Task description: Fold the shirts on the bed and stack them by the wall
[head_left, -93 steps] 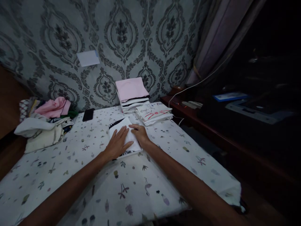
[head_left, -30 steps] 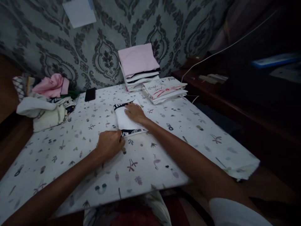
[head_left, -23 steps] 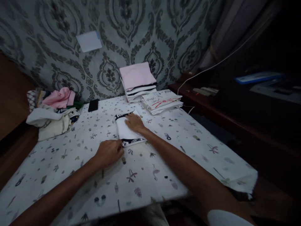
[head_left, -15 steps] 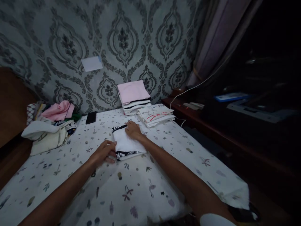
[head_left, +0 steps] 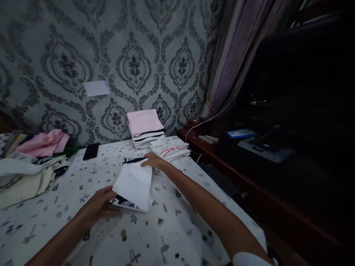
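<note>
A folded white garment [head_left: 134,183] with black lettered bands along two edges lies tilted over the patterned bed sheet. My left hand [head_left: 102,203] pinches its near left corner, thumb above and fingers underneath. At the far right corner, my right hand [head_left: 153,162] grips the edge beside a black band, its fingertips partly hidden. Just beyond that hand sits a low pile of folded white clothes with red and black print [head_left: 170,147]. Behind this pile stands a taller stack of folded clothes, topped by a pink one [head_left: 144,122].
Loose, crumpled clothes [head_left: 41,147] are heaped at the left. A black phone [head_left: 91,151] rests on the patterned bed sheet [head_left: 105,236] near the wallpapered wall. To the right, a white cable [head_left: 212,119] runs down by the curtain to a dark red wooden ledge [head_left: 230,164].
The garment's near side has lifted and turned. My left hand has gone from beside the garment to gripping its corner; my right hand has shifted from its top to the far right corner.
</note>
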A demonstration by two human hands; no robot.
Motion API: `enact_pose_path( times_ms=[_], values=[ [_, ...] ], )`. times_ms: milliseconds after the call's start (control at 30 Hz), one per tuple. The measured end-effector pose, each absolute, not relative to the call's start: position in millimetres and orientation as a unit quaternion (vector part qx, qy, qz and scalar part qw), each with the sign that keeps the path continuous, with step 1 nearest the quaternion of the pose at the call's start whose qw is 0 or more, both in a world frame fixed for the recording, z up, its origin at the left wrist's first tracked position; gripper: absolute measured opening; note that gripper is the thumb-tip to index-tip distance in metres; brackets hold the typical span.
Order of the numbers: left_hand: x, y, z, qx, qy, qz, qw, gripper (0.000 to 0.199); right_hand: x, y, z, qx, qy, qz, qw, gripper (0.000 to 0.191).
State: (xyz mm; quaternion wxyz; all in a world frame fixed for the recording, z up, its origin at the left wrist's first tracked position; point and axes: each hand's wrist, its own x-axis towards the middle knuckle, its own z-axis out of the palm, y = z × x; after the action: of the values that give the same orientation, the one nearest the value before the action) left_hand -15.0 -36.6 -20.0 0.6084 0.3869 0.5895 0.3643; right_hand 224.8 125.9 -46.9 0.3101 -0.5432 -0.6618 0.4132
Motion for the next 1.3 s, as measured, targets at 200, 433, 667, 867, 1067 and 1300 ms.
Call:
enact_pose_path(
  times_ms=[200,433,667,867,1067,1300],
  values=[
    [21,22,4,0.401,0.534,0.419,0.615,0.037,310,115,-25,-0.515,-0.574,0.414,0.483,0.031],
    [124,151,9,0.476,0.489,0.493,0.541,0.023,397,147,-20,-0.593,-0.444,0.292,0.605,0.035],
    [166,229,-28,0.539,0.52,0.501,0.433,0.011,417,184,-51,-0.682,-0.388,0.201,0.587,0.019],
    [168,239,-57,0.615,0.527,0.481,0.336,0.011,421,183,-68,-0.733,-0.422,0.14,0.515,0.017],
    [150,228,-60,0.65,0.516,0.484,0.279,0.011,387,166,-34,-0.722,-0.54,0.01,0.433,0.037],
    [74,150,-86,0.67,0.513,0.459,0.278,0.01,304,160,-41,-0.71,-0.685,-0.008,0.163,0.056]
  ],
)
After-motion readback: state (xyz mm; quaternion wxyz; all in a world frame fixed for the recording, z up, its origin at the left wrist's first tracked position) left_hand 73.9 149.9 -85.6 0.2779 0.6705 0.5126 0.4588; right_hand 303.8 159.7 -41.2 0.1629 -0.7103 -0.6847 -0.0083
